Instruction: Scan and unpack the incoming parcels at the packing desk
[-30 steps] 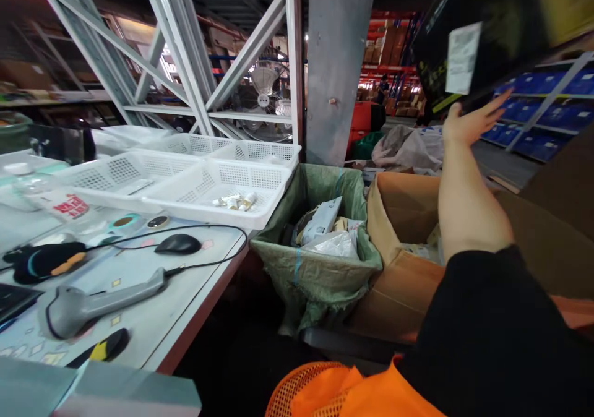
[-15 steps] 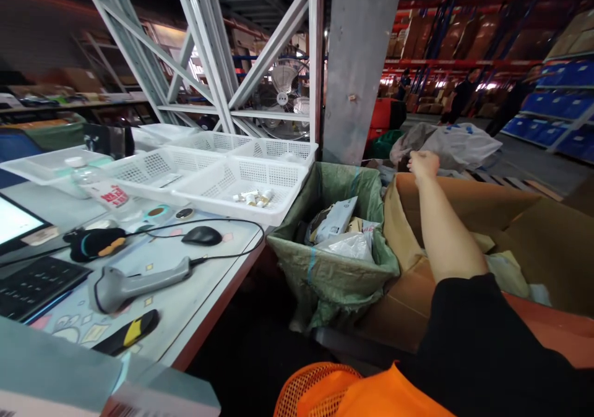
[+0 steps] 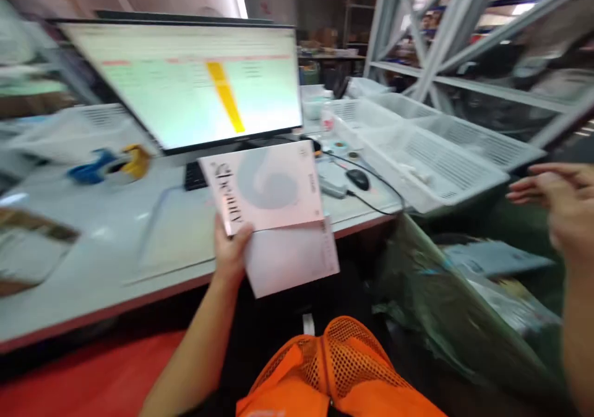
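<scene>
My left hand [image 3: 231, 247] is closed on the lower left edge of a pale carton box [image 3: 273, 185]. A grey-blue swirl and black lettering mark its large face; a plainer side tilts down toward me. I hold it in the air by the desk's front edge, below the monitor. My right hand [image 3: 563, 197] is in the air at the far right, above a green sack-lined bin [image 3: 417, 281]. Its fingers point left, slightly apart and blurred, with nothing visible in them. Mailer bags [image 3: 496, 257] lie inside that bin.
A large monitor [image 3: 185, 83] stands on the desk [image 3: 106, 244]. White plastic baskets [image 3: 422, 197] sit at its right end, near a mouse [image 3: 358, 179] and a partly hidden grey scanner [image 3: 330, 185]. Blue and yellow tape dispensers [image 3: 111, 166] are at left.
My view has swung left from the bins to the desk and monitor. The right hand has drawn back from the cardboard carton, and the left hand with the box has come into view.
</scene>
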Tool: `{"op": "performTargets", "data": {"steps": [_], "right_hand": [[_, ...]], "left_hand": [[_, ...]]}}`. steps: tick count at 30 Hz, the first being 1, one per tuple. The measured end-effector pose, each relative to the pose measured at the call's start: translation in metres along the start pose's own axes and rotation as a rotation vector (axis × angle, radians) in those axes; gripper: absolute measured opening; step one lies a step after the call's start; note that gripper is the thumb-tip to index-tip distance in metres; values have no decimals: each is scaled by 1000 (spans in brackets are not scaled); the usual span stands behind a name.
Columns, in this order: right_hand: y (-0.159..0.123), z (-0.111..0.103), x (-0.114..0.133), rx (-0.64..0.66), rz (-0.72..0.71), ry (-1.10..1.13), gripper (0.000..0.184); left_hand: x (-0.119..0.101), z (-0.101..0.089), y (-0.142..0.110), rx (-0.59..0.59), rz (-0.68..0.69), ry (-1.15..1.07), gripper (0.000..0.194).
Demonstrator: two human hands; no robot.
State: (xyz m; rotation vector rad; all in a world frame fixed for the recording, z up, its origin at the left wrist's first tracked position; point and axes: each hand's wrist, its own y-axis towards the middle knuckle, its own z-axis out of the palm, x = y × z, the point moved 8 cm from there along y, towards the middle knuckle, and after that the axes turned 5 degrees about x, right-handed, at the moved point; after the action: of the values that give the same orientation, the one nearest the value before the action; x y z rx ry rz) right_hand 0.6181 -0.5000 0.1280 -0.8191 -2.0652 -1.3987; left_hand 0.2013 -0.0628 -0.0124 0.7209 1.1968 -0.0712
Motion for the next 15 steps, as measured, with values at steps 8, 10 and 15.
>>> {"op": "performTargets", "data": {"steps": [8, 10, 15], "right_hand": [[-44, 320, 23, 748, -49, -376, 42], [-53, 362, 28, 815, -112, -468, 50], [-63, 420, 28, 921, -161, -712, 62]], "left_hand": [[-30, -52, -6, -115, -4, 97, 67], [-43, -67, -8, -150, 47, 166, 71], [-98, -130, -25, -415, 483, 638, 98]]}}
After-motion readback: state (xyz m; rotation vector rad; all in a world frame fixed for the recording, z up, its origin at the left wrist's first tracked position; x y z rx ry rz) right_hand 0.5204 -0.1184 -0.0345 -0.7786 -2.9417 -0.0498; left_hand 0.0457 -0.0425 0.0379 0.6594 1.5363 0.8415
